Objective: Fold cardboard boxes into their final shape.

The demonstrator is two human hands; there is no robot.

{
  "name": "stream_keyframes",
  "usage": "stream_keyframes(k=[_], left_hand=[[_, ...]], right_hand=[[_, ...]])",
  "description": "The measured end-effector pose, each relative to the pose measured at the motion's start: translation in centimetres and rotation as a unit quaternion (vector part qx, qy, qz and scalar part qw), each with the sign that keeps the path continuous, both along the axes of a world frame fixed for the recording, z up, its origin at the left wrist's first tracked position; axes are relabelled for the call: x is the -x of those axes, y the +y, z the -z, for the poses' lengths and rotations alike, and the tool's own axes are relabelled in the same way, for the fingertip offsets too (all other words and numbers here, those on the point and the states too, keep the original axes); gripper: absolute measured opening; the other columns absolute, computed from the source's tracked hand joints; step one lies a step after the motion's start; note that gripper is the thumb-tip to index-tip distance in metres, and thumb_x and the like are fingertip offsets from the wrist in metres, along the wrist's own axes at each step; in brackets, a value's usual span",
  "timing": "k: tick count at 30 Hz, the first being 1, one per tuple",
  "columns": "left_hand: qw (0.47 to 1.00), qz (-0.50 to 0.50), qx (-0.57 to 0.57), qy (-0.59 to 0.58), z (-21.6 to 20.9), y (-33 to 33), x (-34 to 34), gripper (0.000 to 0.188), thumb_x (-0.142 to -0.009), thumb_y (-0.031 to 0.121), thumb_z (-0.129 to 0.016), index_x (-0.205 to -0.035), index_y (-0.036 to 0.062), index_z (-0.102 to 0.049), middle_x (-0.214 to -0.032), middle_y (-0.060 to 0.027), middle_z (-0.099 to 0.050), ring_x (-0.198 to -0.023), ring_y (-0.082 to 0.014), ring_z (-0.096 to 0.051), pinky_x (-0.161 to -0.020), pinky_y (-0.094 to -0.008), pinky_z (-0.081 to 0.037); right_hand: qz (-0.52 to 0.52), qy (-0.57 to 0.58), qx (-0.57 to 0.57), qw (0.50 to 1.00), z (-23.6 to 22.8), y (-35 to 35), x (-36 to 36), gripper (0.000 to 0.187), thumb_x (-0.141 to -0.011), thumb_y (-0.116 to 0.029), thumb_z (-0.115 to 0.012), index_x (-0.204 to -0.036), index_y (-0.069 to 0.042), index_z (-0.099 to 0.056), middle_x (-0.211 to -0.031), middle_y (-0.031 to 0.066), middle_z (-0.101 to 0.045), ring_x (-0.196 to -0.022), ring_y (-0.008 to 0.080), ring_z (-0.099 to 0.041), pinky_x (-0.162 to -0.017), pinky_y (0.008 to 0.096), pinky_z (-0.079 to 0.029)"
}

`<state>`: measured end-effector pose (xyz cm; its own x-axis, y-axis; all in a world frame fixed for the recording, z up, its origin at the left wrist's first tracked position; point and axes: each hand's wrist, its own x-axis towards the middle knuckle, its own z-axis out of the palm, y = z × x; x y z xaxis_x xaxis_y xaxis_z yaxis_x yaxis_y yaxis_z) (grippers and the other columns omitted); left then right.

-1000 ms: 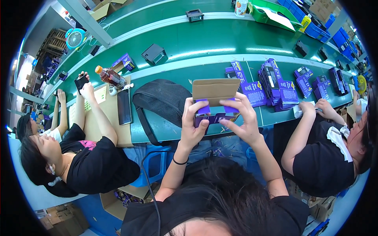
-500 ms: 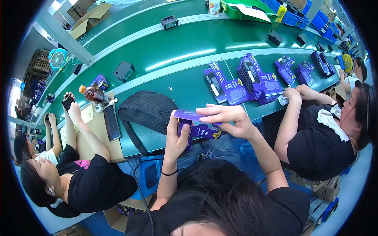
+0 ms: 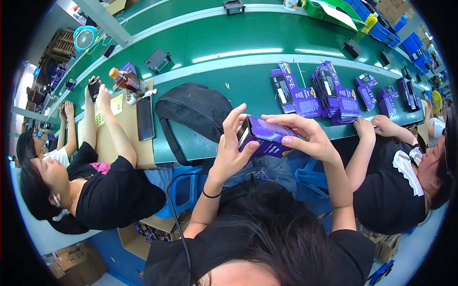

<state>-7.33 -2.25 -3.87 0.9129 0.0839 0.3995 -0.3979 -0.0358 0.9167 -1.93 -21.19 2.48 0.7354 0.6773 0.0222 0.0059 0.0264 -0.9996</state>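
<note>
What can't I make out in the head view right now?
All in the head view:
- Purple box: far side, hidden by its near faces.
- Black bag: part of its right edge, hidden by the left hand.
- White container: top, cut off by the upper edge.
- Small items in the floor carton: too small to identify.

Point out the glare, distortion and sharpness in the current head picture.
Head view: two white streaks of glare lie on the far green surface; head view: the pale rail nearer the wearer bows and the picture's corners go black; head view: the purple box between left hand and right hand has distinct edges.
</note>
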Motion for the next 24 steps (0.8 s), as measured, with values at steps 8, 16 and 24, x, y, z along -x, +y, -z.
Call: stream_keyframes(k=[8,16,24], left_hand=[[0.997,0.07,0.024,0.012,-0.2,0.3,0.2,0.068,-0.091,0.044,-0.054,-0.141,0.0065,-0.027,-0.112,-0.0183,-0.052,-0.077,-0.0203,-0.056,-0.065,-0.0307,-0.046],[0.998,0.06,-0.009,0.014,-0.7,0.0,0.5,0.06,-0.093,0.045,-0.05,-0.138,0.0074,-0.036,-0.109,-0.0162,-0.051,-0.071,-0.0179,-0.054,-0.061,-0.0295,-0.045],[0.989,0.07,-0.122,0.047,-0.9,0.2,0.4,0.04,-0.097,0.039,-0.043,-0.126,0.0122,-0.052,-0.111,-0.0135,-0.046,-0.071,-0.0174,-0.051,-0.061,-0.0276,-0.042]], right_hand=[[0.071,-0.136,0.027,0.988,-0.4,-0.4,1.2,0.029,-0.079,-0.003,-0.059,-0.107,-0.002,-0.066,-0.116,0.0178,-0.062,-0.099,0.0232,-0.062,-0.083,0.03,-0.05],[0.13,-0.181,0.044,0.974,0.1,-0.3,1.7,0.027,-0.076,0.001,-0.062,-0.101,-0.006,-0.07,-0.112,0.0126,-0.065,-0.095,0.0212,-0.064,-0.082,0.0277,-0.05],[0.119,-0.228,0.095,0.962,0.2,-0.5,1.9,0.029,-0.073,0.006,-0.062,-0.098,-0.006,-0.071,-0.106,0.0108,-0.068,-0.091,0.0187,-0.064,-0.077,0.0249,-0.051]])
